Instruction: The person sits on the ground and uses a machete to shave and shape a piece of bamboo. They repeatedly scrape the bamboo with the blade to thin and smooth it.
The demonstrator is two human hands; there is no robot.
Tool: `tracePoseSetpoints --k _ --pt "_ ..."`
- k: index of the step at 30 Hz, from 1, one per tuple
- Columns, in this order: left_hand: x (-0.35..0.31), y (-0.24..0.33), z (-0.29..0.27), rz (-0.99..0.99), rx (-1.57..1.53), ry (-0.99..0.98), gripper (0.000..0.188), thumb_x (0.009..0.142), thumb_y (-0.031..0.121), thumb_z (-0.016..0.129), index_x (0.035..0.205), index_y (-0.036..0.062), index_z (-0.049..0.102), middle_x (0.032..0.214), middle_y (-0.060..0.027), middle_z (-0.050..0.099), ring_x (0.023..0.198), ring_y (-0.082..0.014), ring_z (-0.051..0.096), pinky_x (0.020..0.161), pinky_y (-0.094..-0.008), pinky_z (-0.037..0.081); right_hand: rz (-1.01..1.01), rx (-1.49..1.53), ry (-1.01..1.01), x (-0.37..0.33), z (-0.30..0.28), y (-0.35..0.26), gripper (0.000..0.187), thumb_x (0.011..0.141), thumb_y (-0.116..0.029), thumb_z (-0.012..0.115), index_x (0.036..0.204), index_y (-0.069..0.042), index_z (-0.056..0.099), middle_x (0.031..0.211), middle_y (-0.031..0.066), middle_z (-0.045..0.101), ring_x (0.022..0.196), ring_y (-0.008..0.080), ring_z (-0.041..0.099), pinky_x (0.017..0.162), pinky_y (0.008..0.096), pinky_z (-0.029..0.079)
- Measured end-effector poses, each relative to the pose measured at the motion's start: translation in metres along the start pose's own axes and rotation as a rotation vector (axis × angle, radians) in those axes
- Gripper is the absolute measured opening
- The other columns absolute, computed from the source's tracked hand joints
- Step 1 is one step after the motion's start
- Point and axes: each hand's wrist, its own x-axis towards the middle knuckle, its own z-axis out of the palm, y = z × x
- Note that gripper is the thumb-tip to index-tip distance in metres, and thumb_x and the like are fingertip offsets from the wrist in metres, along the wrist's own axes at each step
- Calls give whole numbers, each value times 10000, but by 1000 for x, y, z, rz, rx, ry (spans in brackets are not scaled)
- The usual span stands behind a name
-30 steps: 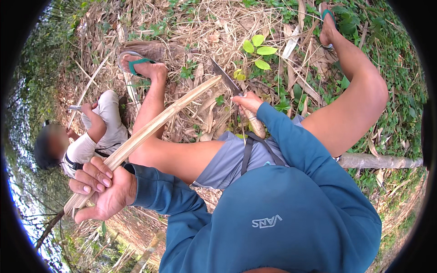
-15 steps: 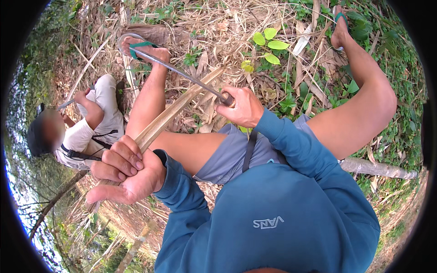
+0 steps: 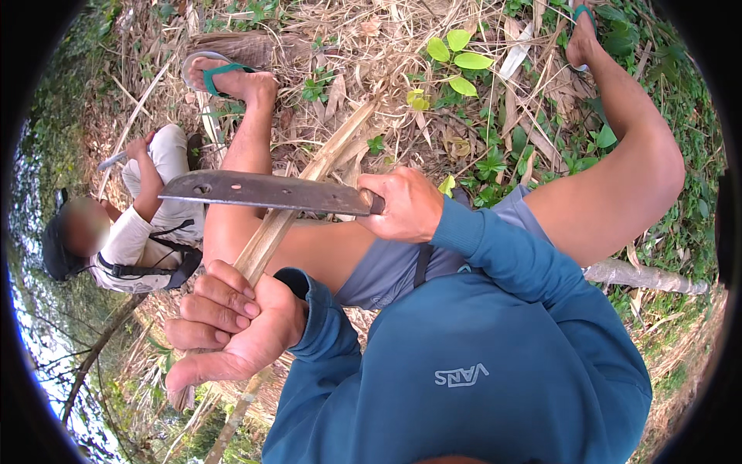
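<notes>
Fingers curled, my left hand (image 3: 236, 321) grips the lower part of a long, pale brown strip of split wood (image 3: 328, 155). The strip slants up and to the right, across my bare thigh, and its far end reaches the dry litter. My right hand (image 3: 406, 205) is wrapped round the handle of a machete (image 3: 263, 191). Its dark, broad blade shows its flat side, with a few holes near the tip, and points left. In this view the blade crosses over the middle of the strip; whether they touch I cannot tell.
Dry leaves and stalks (image 3: 417, 46) cover the ground, with green plants (image 3: 610, 46) at the right. A person (image 3: 143, 232) sits at the left, a blade (image 3: 112, 160) by their hand. My sandalled foot (image 3: 224, 77) is near a weathered log (image 3: 255, 48). Another log (image 3: 649, 277) lies right.
The machete's blade has turned from edge-on to flat side and swung down to the left, across the strip. My left hand has shifted slightly right and down with the strip.
</notes>
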Motion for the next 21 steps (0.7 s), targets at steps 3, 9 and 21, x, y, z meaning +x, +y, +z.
tracePoseSetpoints --k 3,9,21 --pt "-5 1 4 -2 -41 -38 594 951 639 342 601 163 274 454 34 204 365 -81 160 385 -217 169 16 13 -11 6 0 12 163 724 -190 625 789 -40 627 556 163 553 554 373 589 536 431 465" --pt "-15 4 2 18 -57 -67 592 950 637 347 601 163 277 460 38 200 376 -84 152 404 -225 173 161 -24 -57 6 -7 24 167 725 -203 621 772 -42 618 558 171 556 554 369 592 554 443 474" --pt "-21 6 7 38 -22 -49 583 961 626 324 609 162 284 461 37 201 378 -85 143 402 -221 176 148 58 -63 -1 -8 22 215 716 -232 620 743 -21 588 571 167 554 574 378 579 584 440 463"
